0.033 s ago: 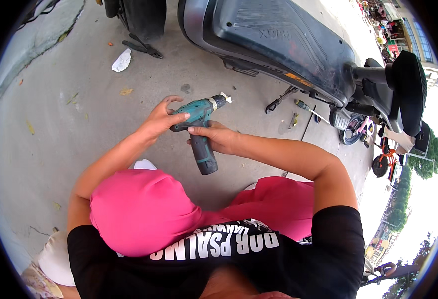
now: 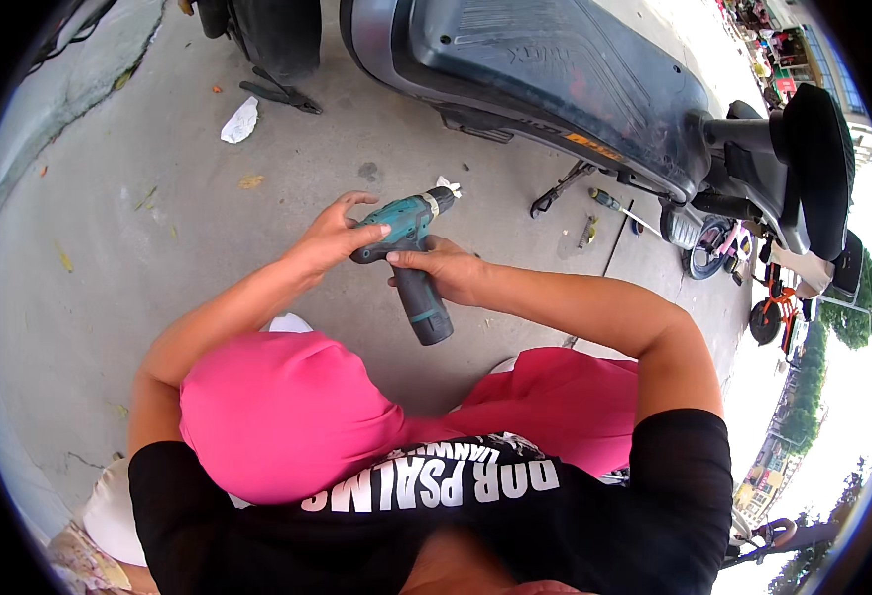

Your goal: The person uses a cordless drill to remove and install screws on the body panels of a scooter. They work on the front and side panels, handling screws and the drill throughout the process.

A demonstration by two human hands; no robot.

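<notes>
A teal and black cordless drill (image 2: 420, 290) is held in front of my knees, its chuck toward the upper right and its grip slanting down. My left hand (image 2: 340, 236) closes on the rear of the drill body, its thumb laid along the side and one finger stretched out beyond. Around the upper part of the handle, just below the body, my right hand (image 2: 446, 272) is wrapped; some of its fingers are hidden behind the handle. A small white scrap (image 2: 450, 185) shows beside the chuck; whether it touches the drill I cannot tell.
A grey electric scooter (image 2: 555, 79) stands ahead on its kickstand (image 2: 560, 188). Pliers (image 2: 283, 93) and crumpled white paper (image 2: 240, 120) lie near a dark tire (image 2: 277, 40). A green-handled screwdriver (image 2: 606, 200) lies under the scooter at right. Pale and patterned cloth (image 2: 109, 516) shows at lower left.
The drill and both hands have shifted slightly right in the picture, and the drill's handle leans a little more to the right. Both hands keep their hold.
</notes>
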